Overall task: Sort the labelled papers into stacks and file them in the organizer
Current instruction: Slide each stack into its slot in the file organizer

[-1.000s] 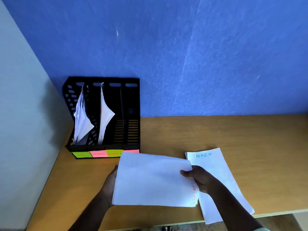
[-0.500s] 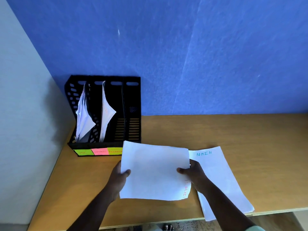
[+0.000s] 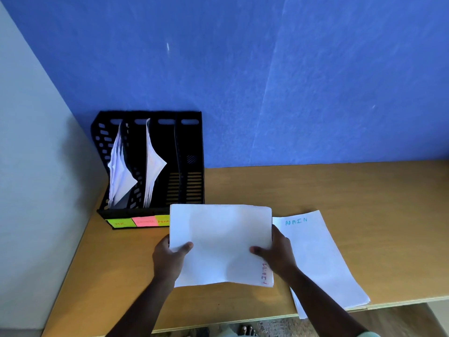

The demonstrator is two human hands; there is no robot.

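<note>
A white paper stack (image 3: 220, 244) with red lettering along its lower right edge is held above the desk, tilted up toward me. My left hand (image 3: 167, 257) grips its left edge and my right hand (image 3: 277, 254) grips its right edge. To the right a second white stack headed "ADMIN" (image 3: 320, 259) lies flat on the desk and overhangs the front edge. A black four-slot organizer (image 3: 192, 152) stands at the back left; papers fill its two left slots (image 3: 121, 171), and the two right slots hold nothing I can see. Green, pink and yellow labels (image 3: 143, 221) run along its base.
The wooden desk (image 3: 340, 190) meets a blue wall behind and a pale side wall (image 3: 36, 166) at the left, close to the organizer. The desk's front edge (image 3: 401, 301) runs just below the ADMIN stack.
The held stack has been raised and tipped more upright, moving toward the organizer and covering its rightmost label. My left hand shifted from under the sheet's edge to gripping it with the thumb on top.
</note>
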